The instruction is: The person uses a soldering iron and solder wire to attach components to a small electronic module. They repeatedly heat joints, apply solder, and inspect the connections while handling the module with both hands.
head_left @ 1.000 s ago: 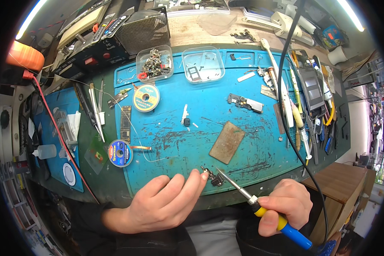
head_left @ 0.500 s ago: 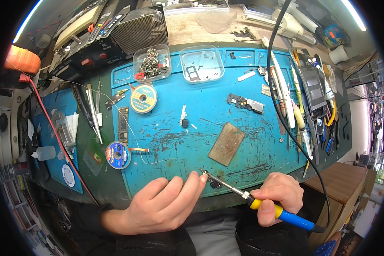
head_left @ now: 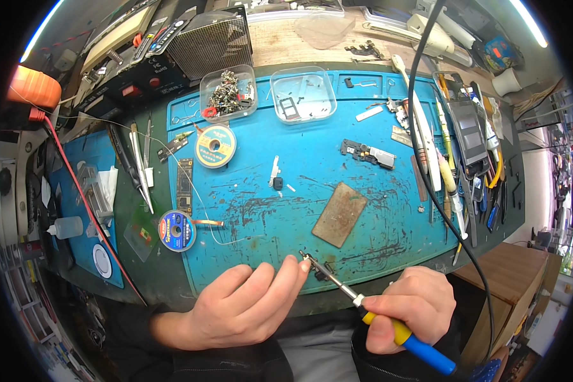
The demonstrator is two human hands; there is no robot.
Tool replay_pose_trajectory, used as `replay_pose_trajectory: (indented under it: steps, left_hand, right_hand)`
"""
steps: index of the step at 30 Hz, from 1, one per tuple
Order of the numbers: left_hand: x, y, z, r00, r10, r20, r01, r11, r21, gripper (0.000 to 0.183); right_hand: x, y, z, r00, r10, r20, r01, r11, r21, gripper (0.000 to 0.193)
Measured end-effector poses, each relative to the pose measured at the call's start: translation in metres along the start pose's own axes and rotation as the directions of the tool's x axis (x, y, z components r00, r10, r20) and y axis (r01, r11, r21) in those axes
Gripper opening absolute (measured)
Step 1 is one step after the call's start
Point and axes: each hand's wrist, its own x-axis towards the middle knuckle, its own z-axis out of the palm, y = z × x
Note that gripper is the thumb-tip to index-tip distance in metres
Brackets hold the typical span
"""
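My right hand (head_left: 420,309) is closed round a soldering iron (head_left: 388,326) with a yellow and blue handle. Its metal shaft slants up and left to a small electronic part (head_left: 323,272), dark with metallic bits. My left hand (head_left: 245,305) pinches that part at its left end between thumb and fingertips. The iron's tip meets the part close to my left fingertips; whether they touch is too small to tell. Both hands are over the near edge of the blue work mat (head_left: 267,223). A brown flat plate (head_left: 339,214) lies just beyond them.
Solder spools (head_left: 215,146) and a circuit board (head_left: 184,184) lie on the left. Clear boxes (head_left: 302,95) of small parts stand at the back. A phone module (head_left: 368,153) rests right of centre. Tools (head_left: 452,172) crowd the right, where the black cable (head_left: 412,114) hangs across.
My right hand has tilted the soldering iron more steeply, its handle end swinging down and toward me. The left hand keeps its place on the part.
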Motion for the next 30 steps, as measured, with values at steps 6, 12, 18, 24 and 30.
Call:
replay_pose_trajectory:
  steps: [6,12,18,24,30]
  left_hand:
    - [-0.001,0.0,-0.001,1.0,-0.001,0.005,0.001,1.0,0.002,0.03]
    - [0.001,0.0,-0.003,1.0,-0.001,0.011,0.001,1.0,-0.005,0.031]
    - [0.0,0.001,-0.002,1.0,-0.006,0.017,0.006,1.0,-0.002,0.032]
    - [0.0,0.0,-0.002,1.0,0.004,0.002,-0.004,1.0,-0.003,0.031]
    - [-0.001,0.001,-0.001,1.0,0.004,0.003,-0.004,1.0,0.009,0.03]
  right_hand:
    - [0.007,-0.008,0.0,0.981,-0.15,0.126,0.162,0.982,-0.093,0.018]
    - [0.012,-0.007,-0.005,0.985,-0.118,0.129,0.129,0.989,-0.079,0.016]
    - [0.011,-0.006,-0.007,0.986,-0.084,0.146,0.095,0.993,-0.069,0.016]
    - [0.0,0.0,-0.001,0.999,-0.011,-0.046,0.011,1.0,0.013,0.014]
    - [-0.007,0.006,0.001,0.992,0.023,-0.125,-0.02,0.999,0.025,0.015]
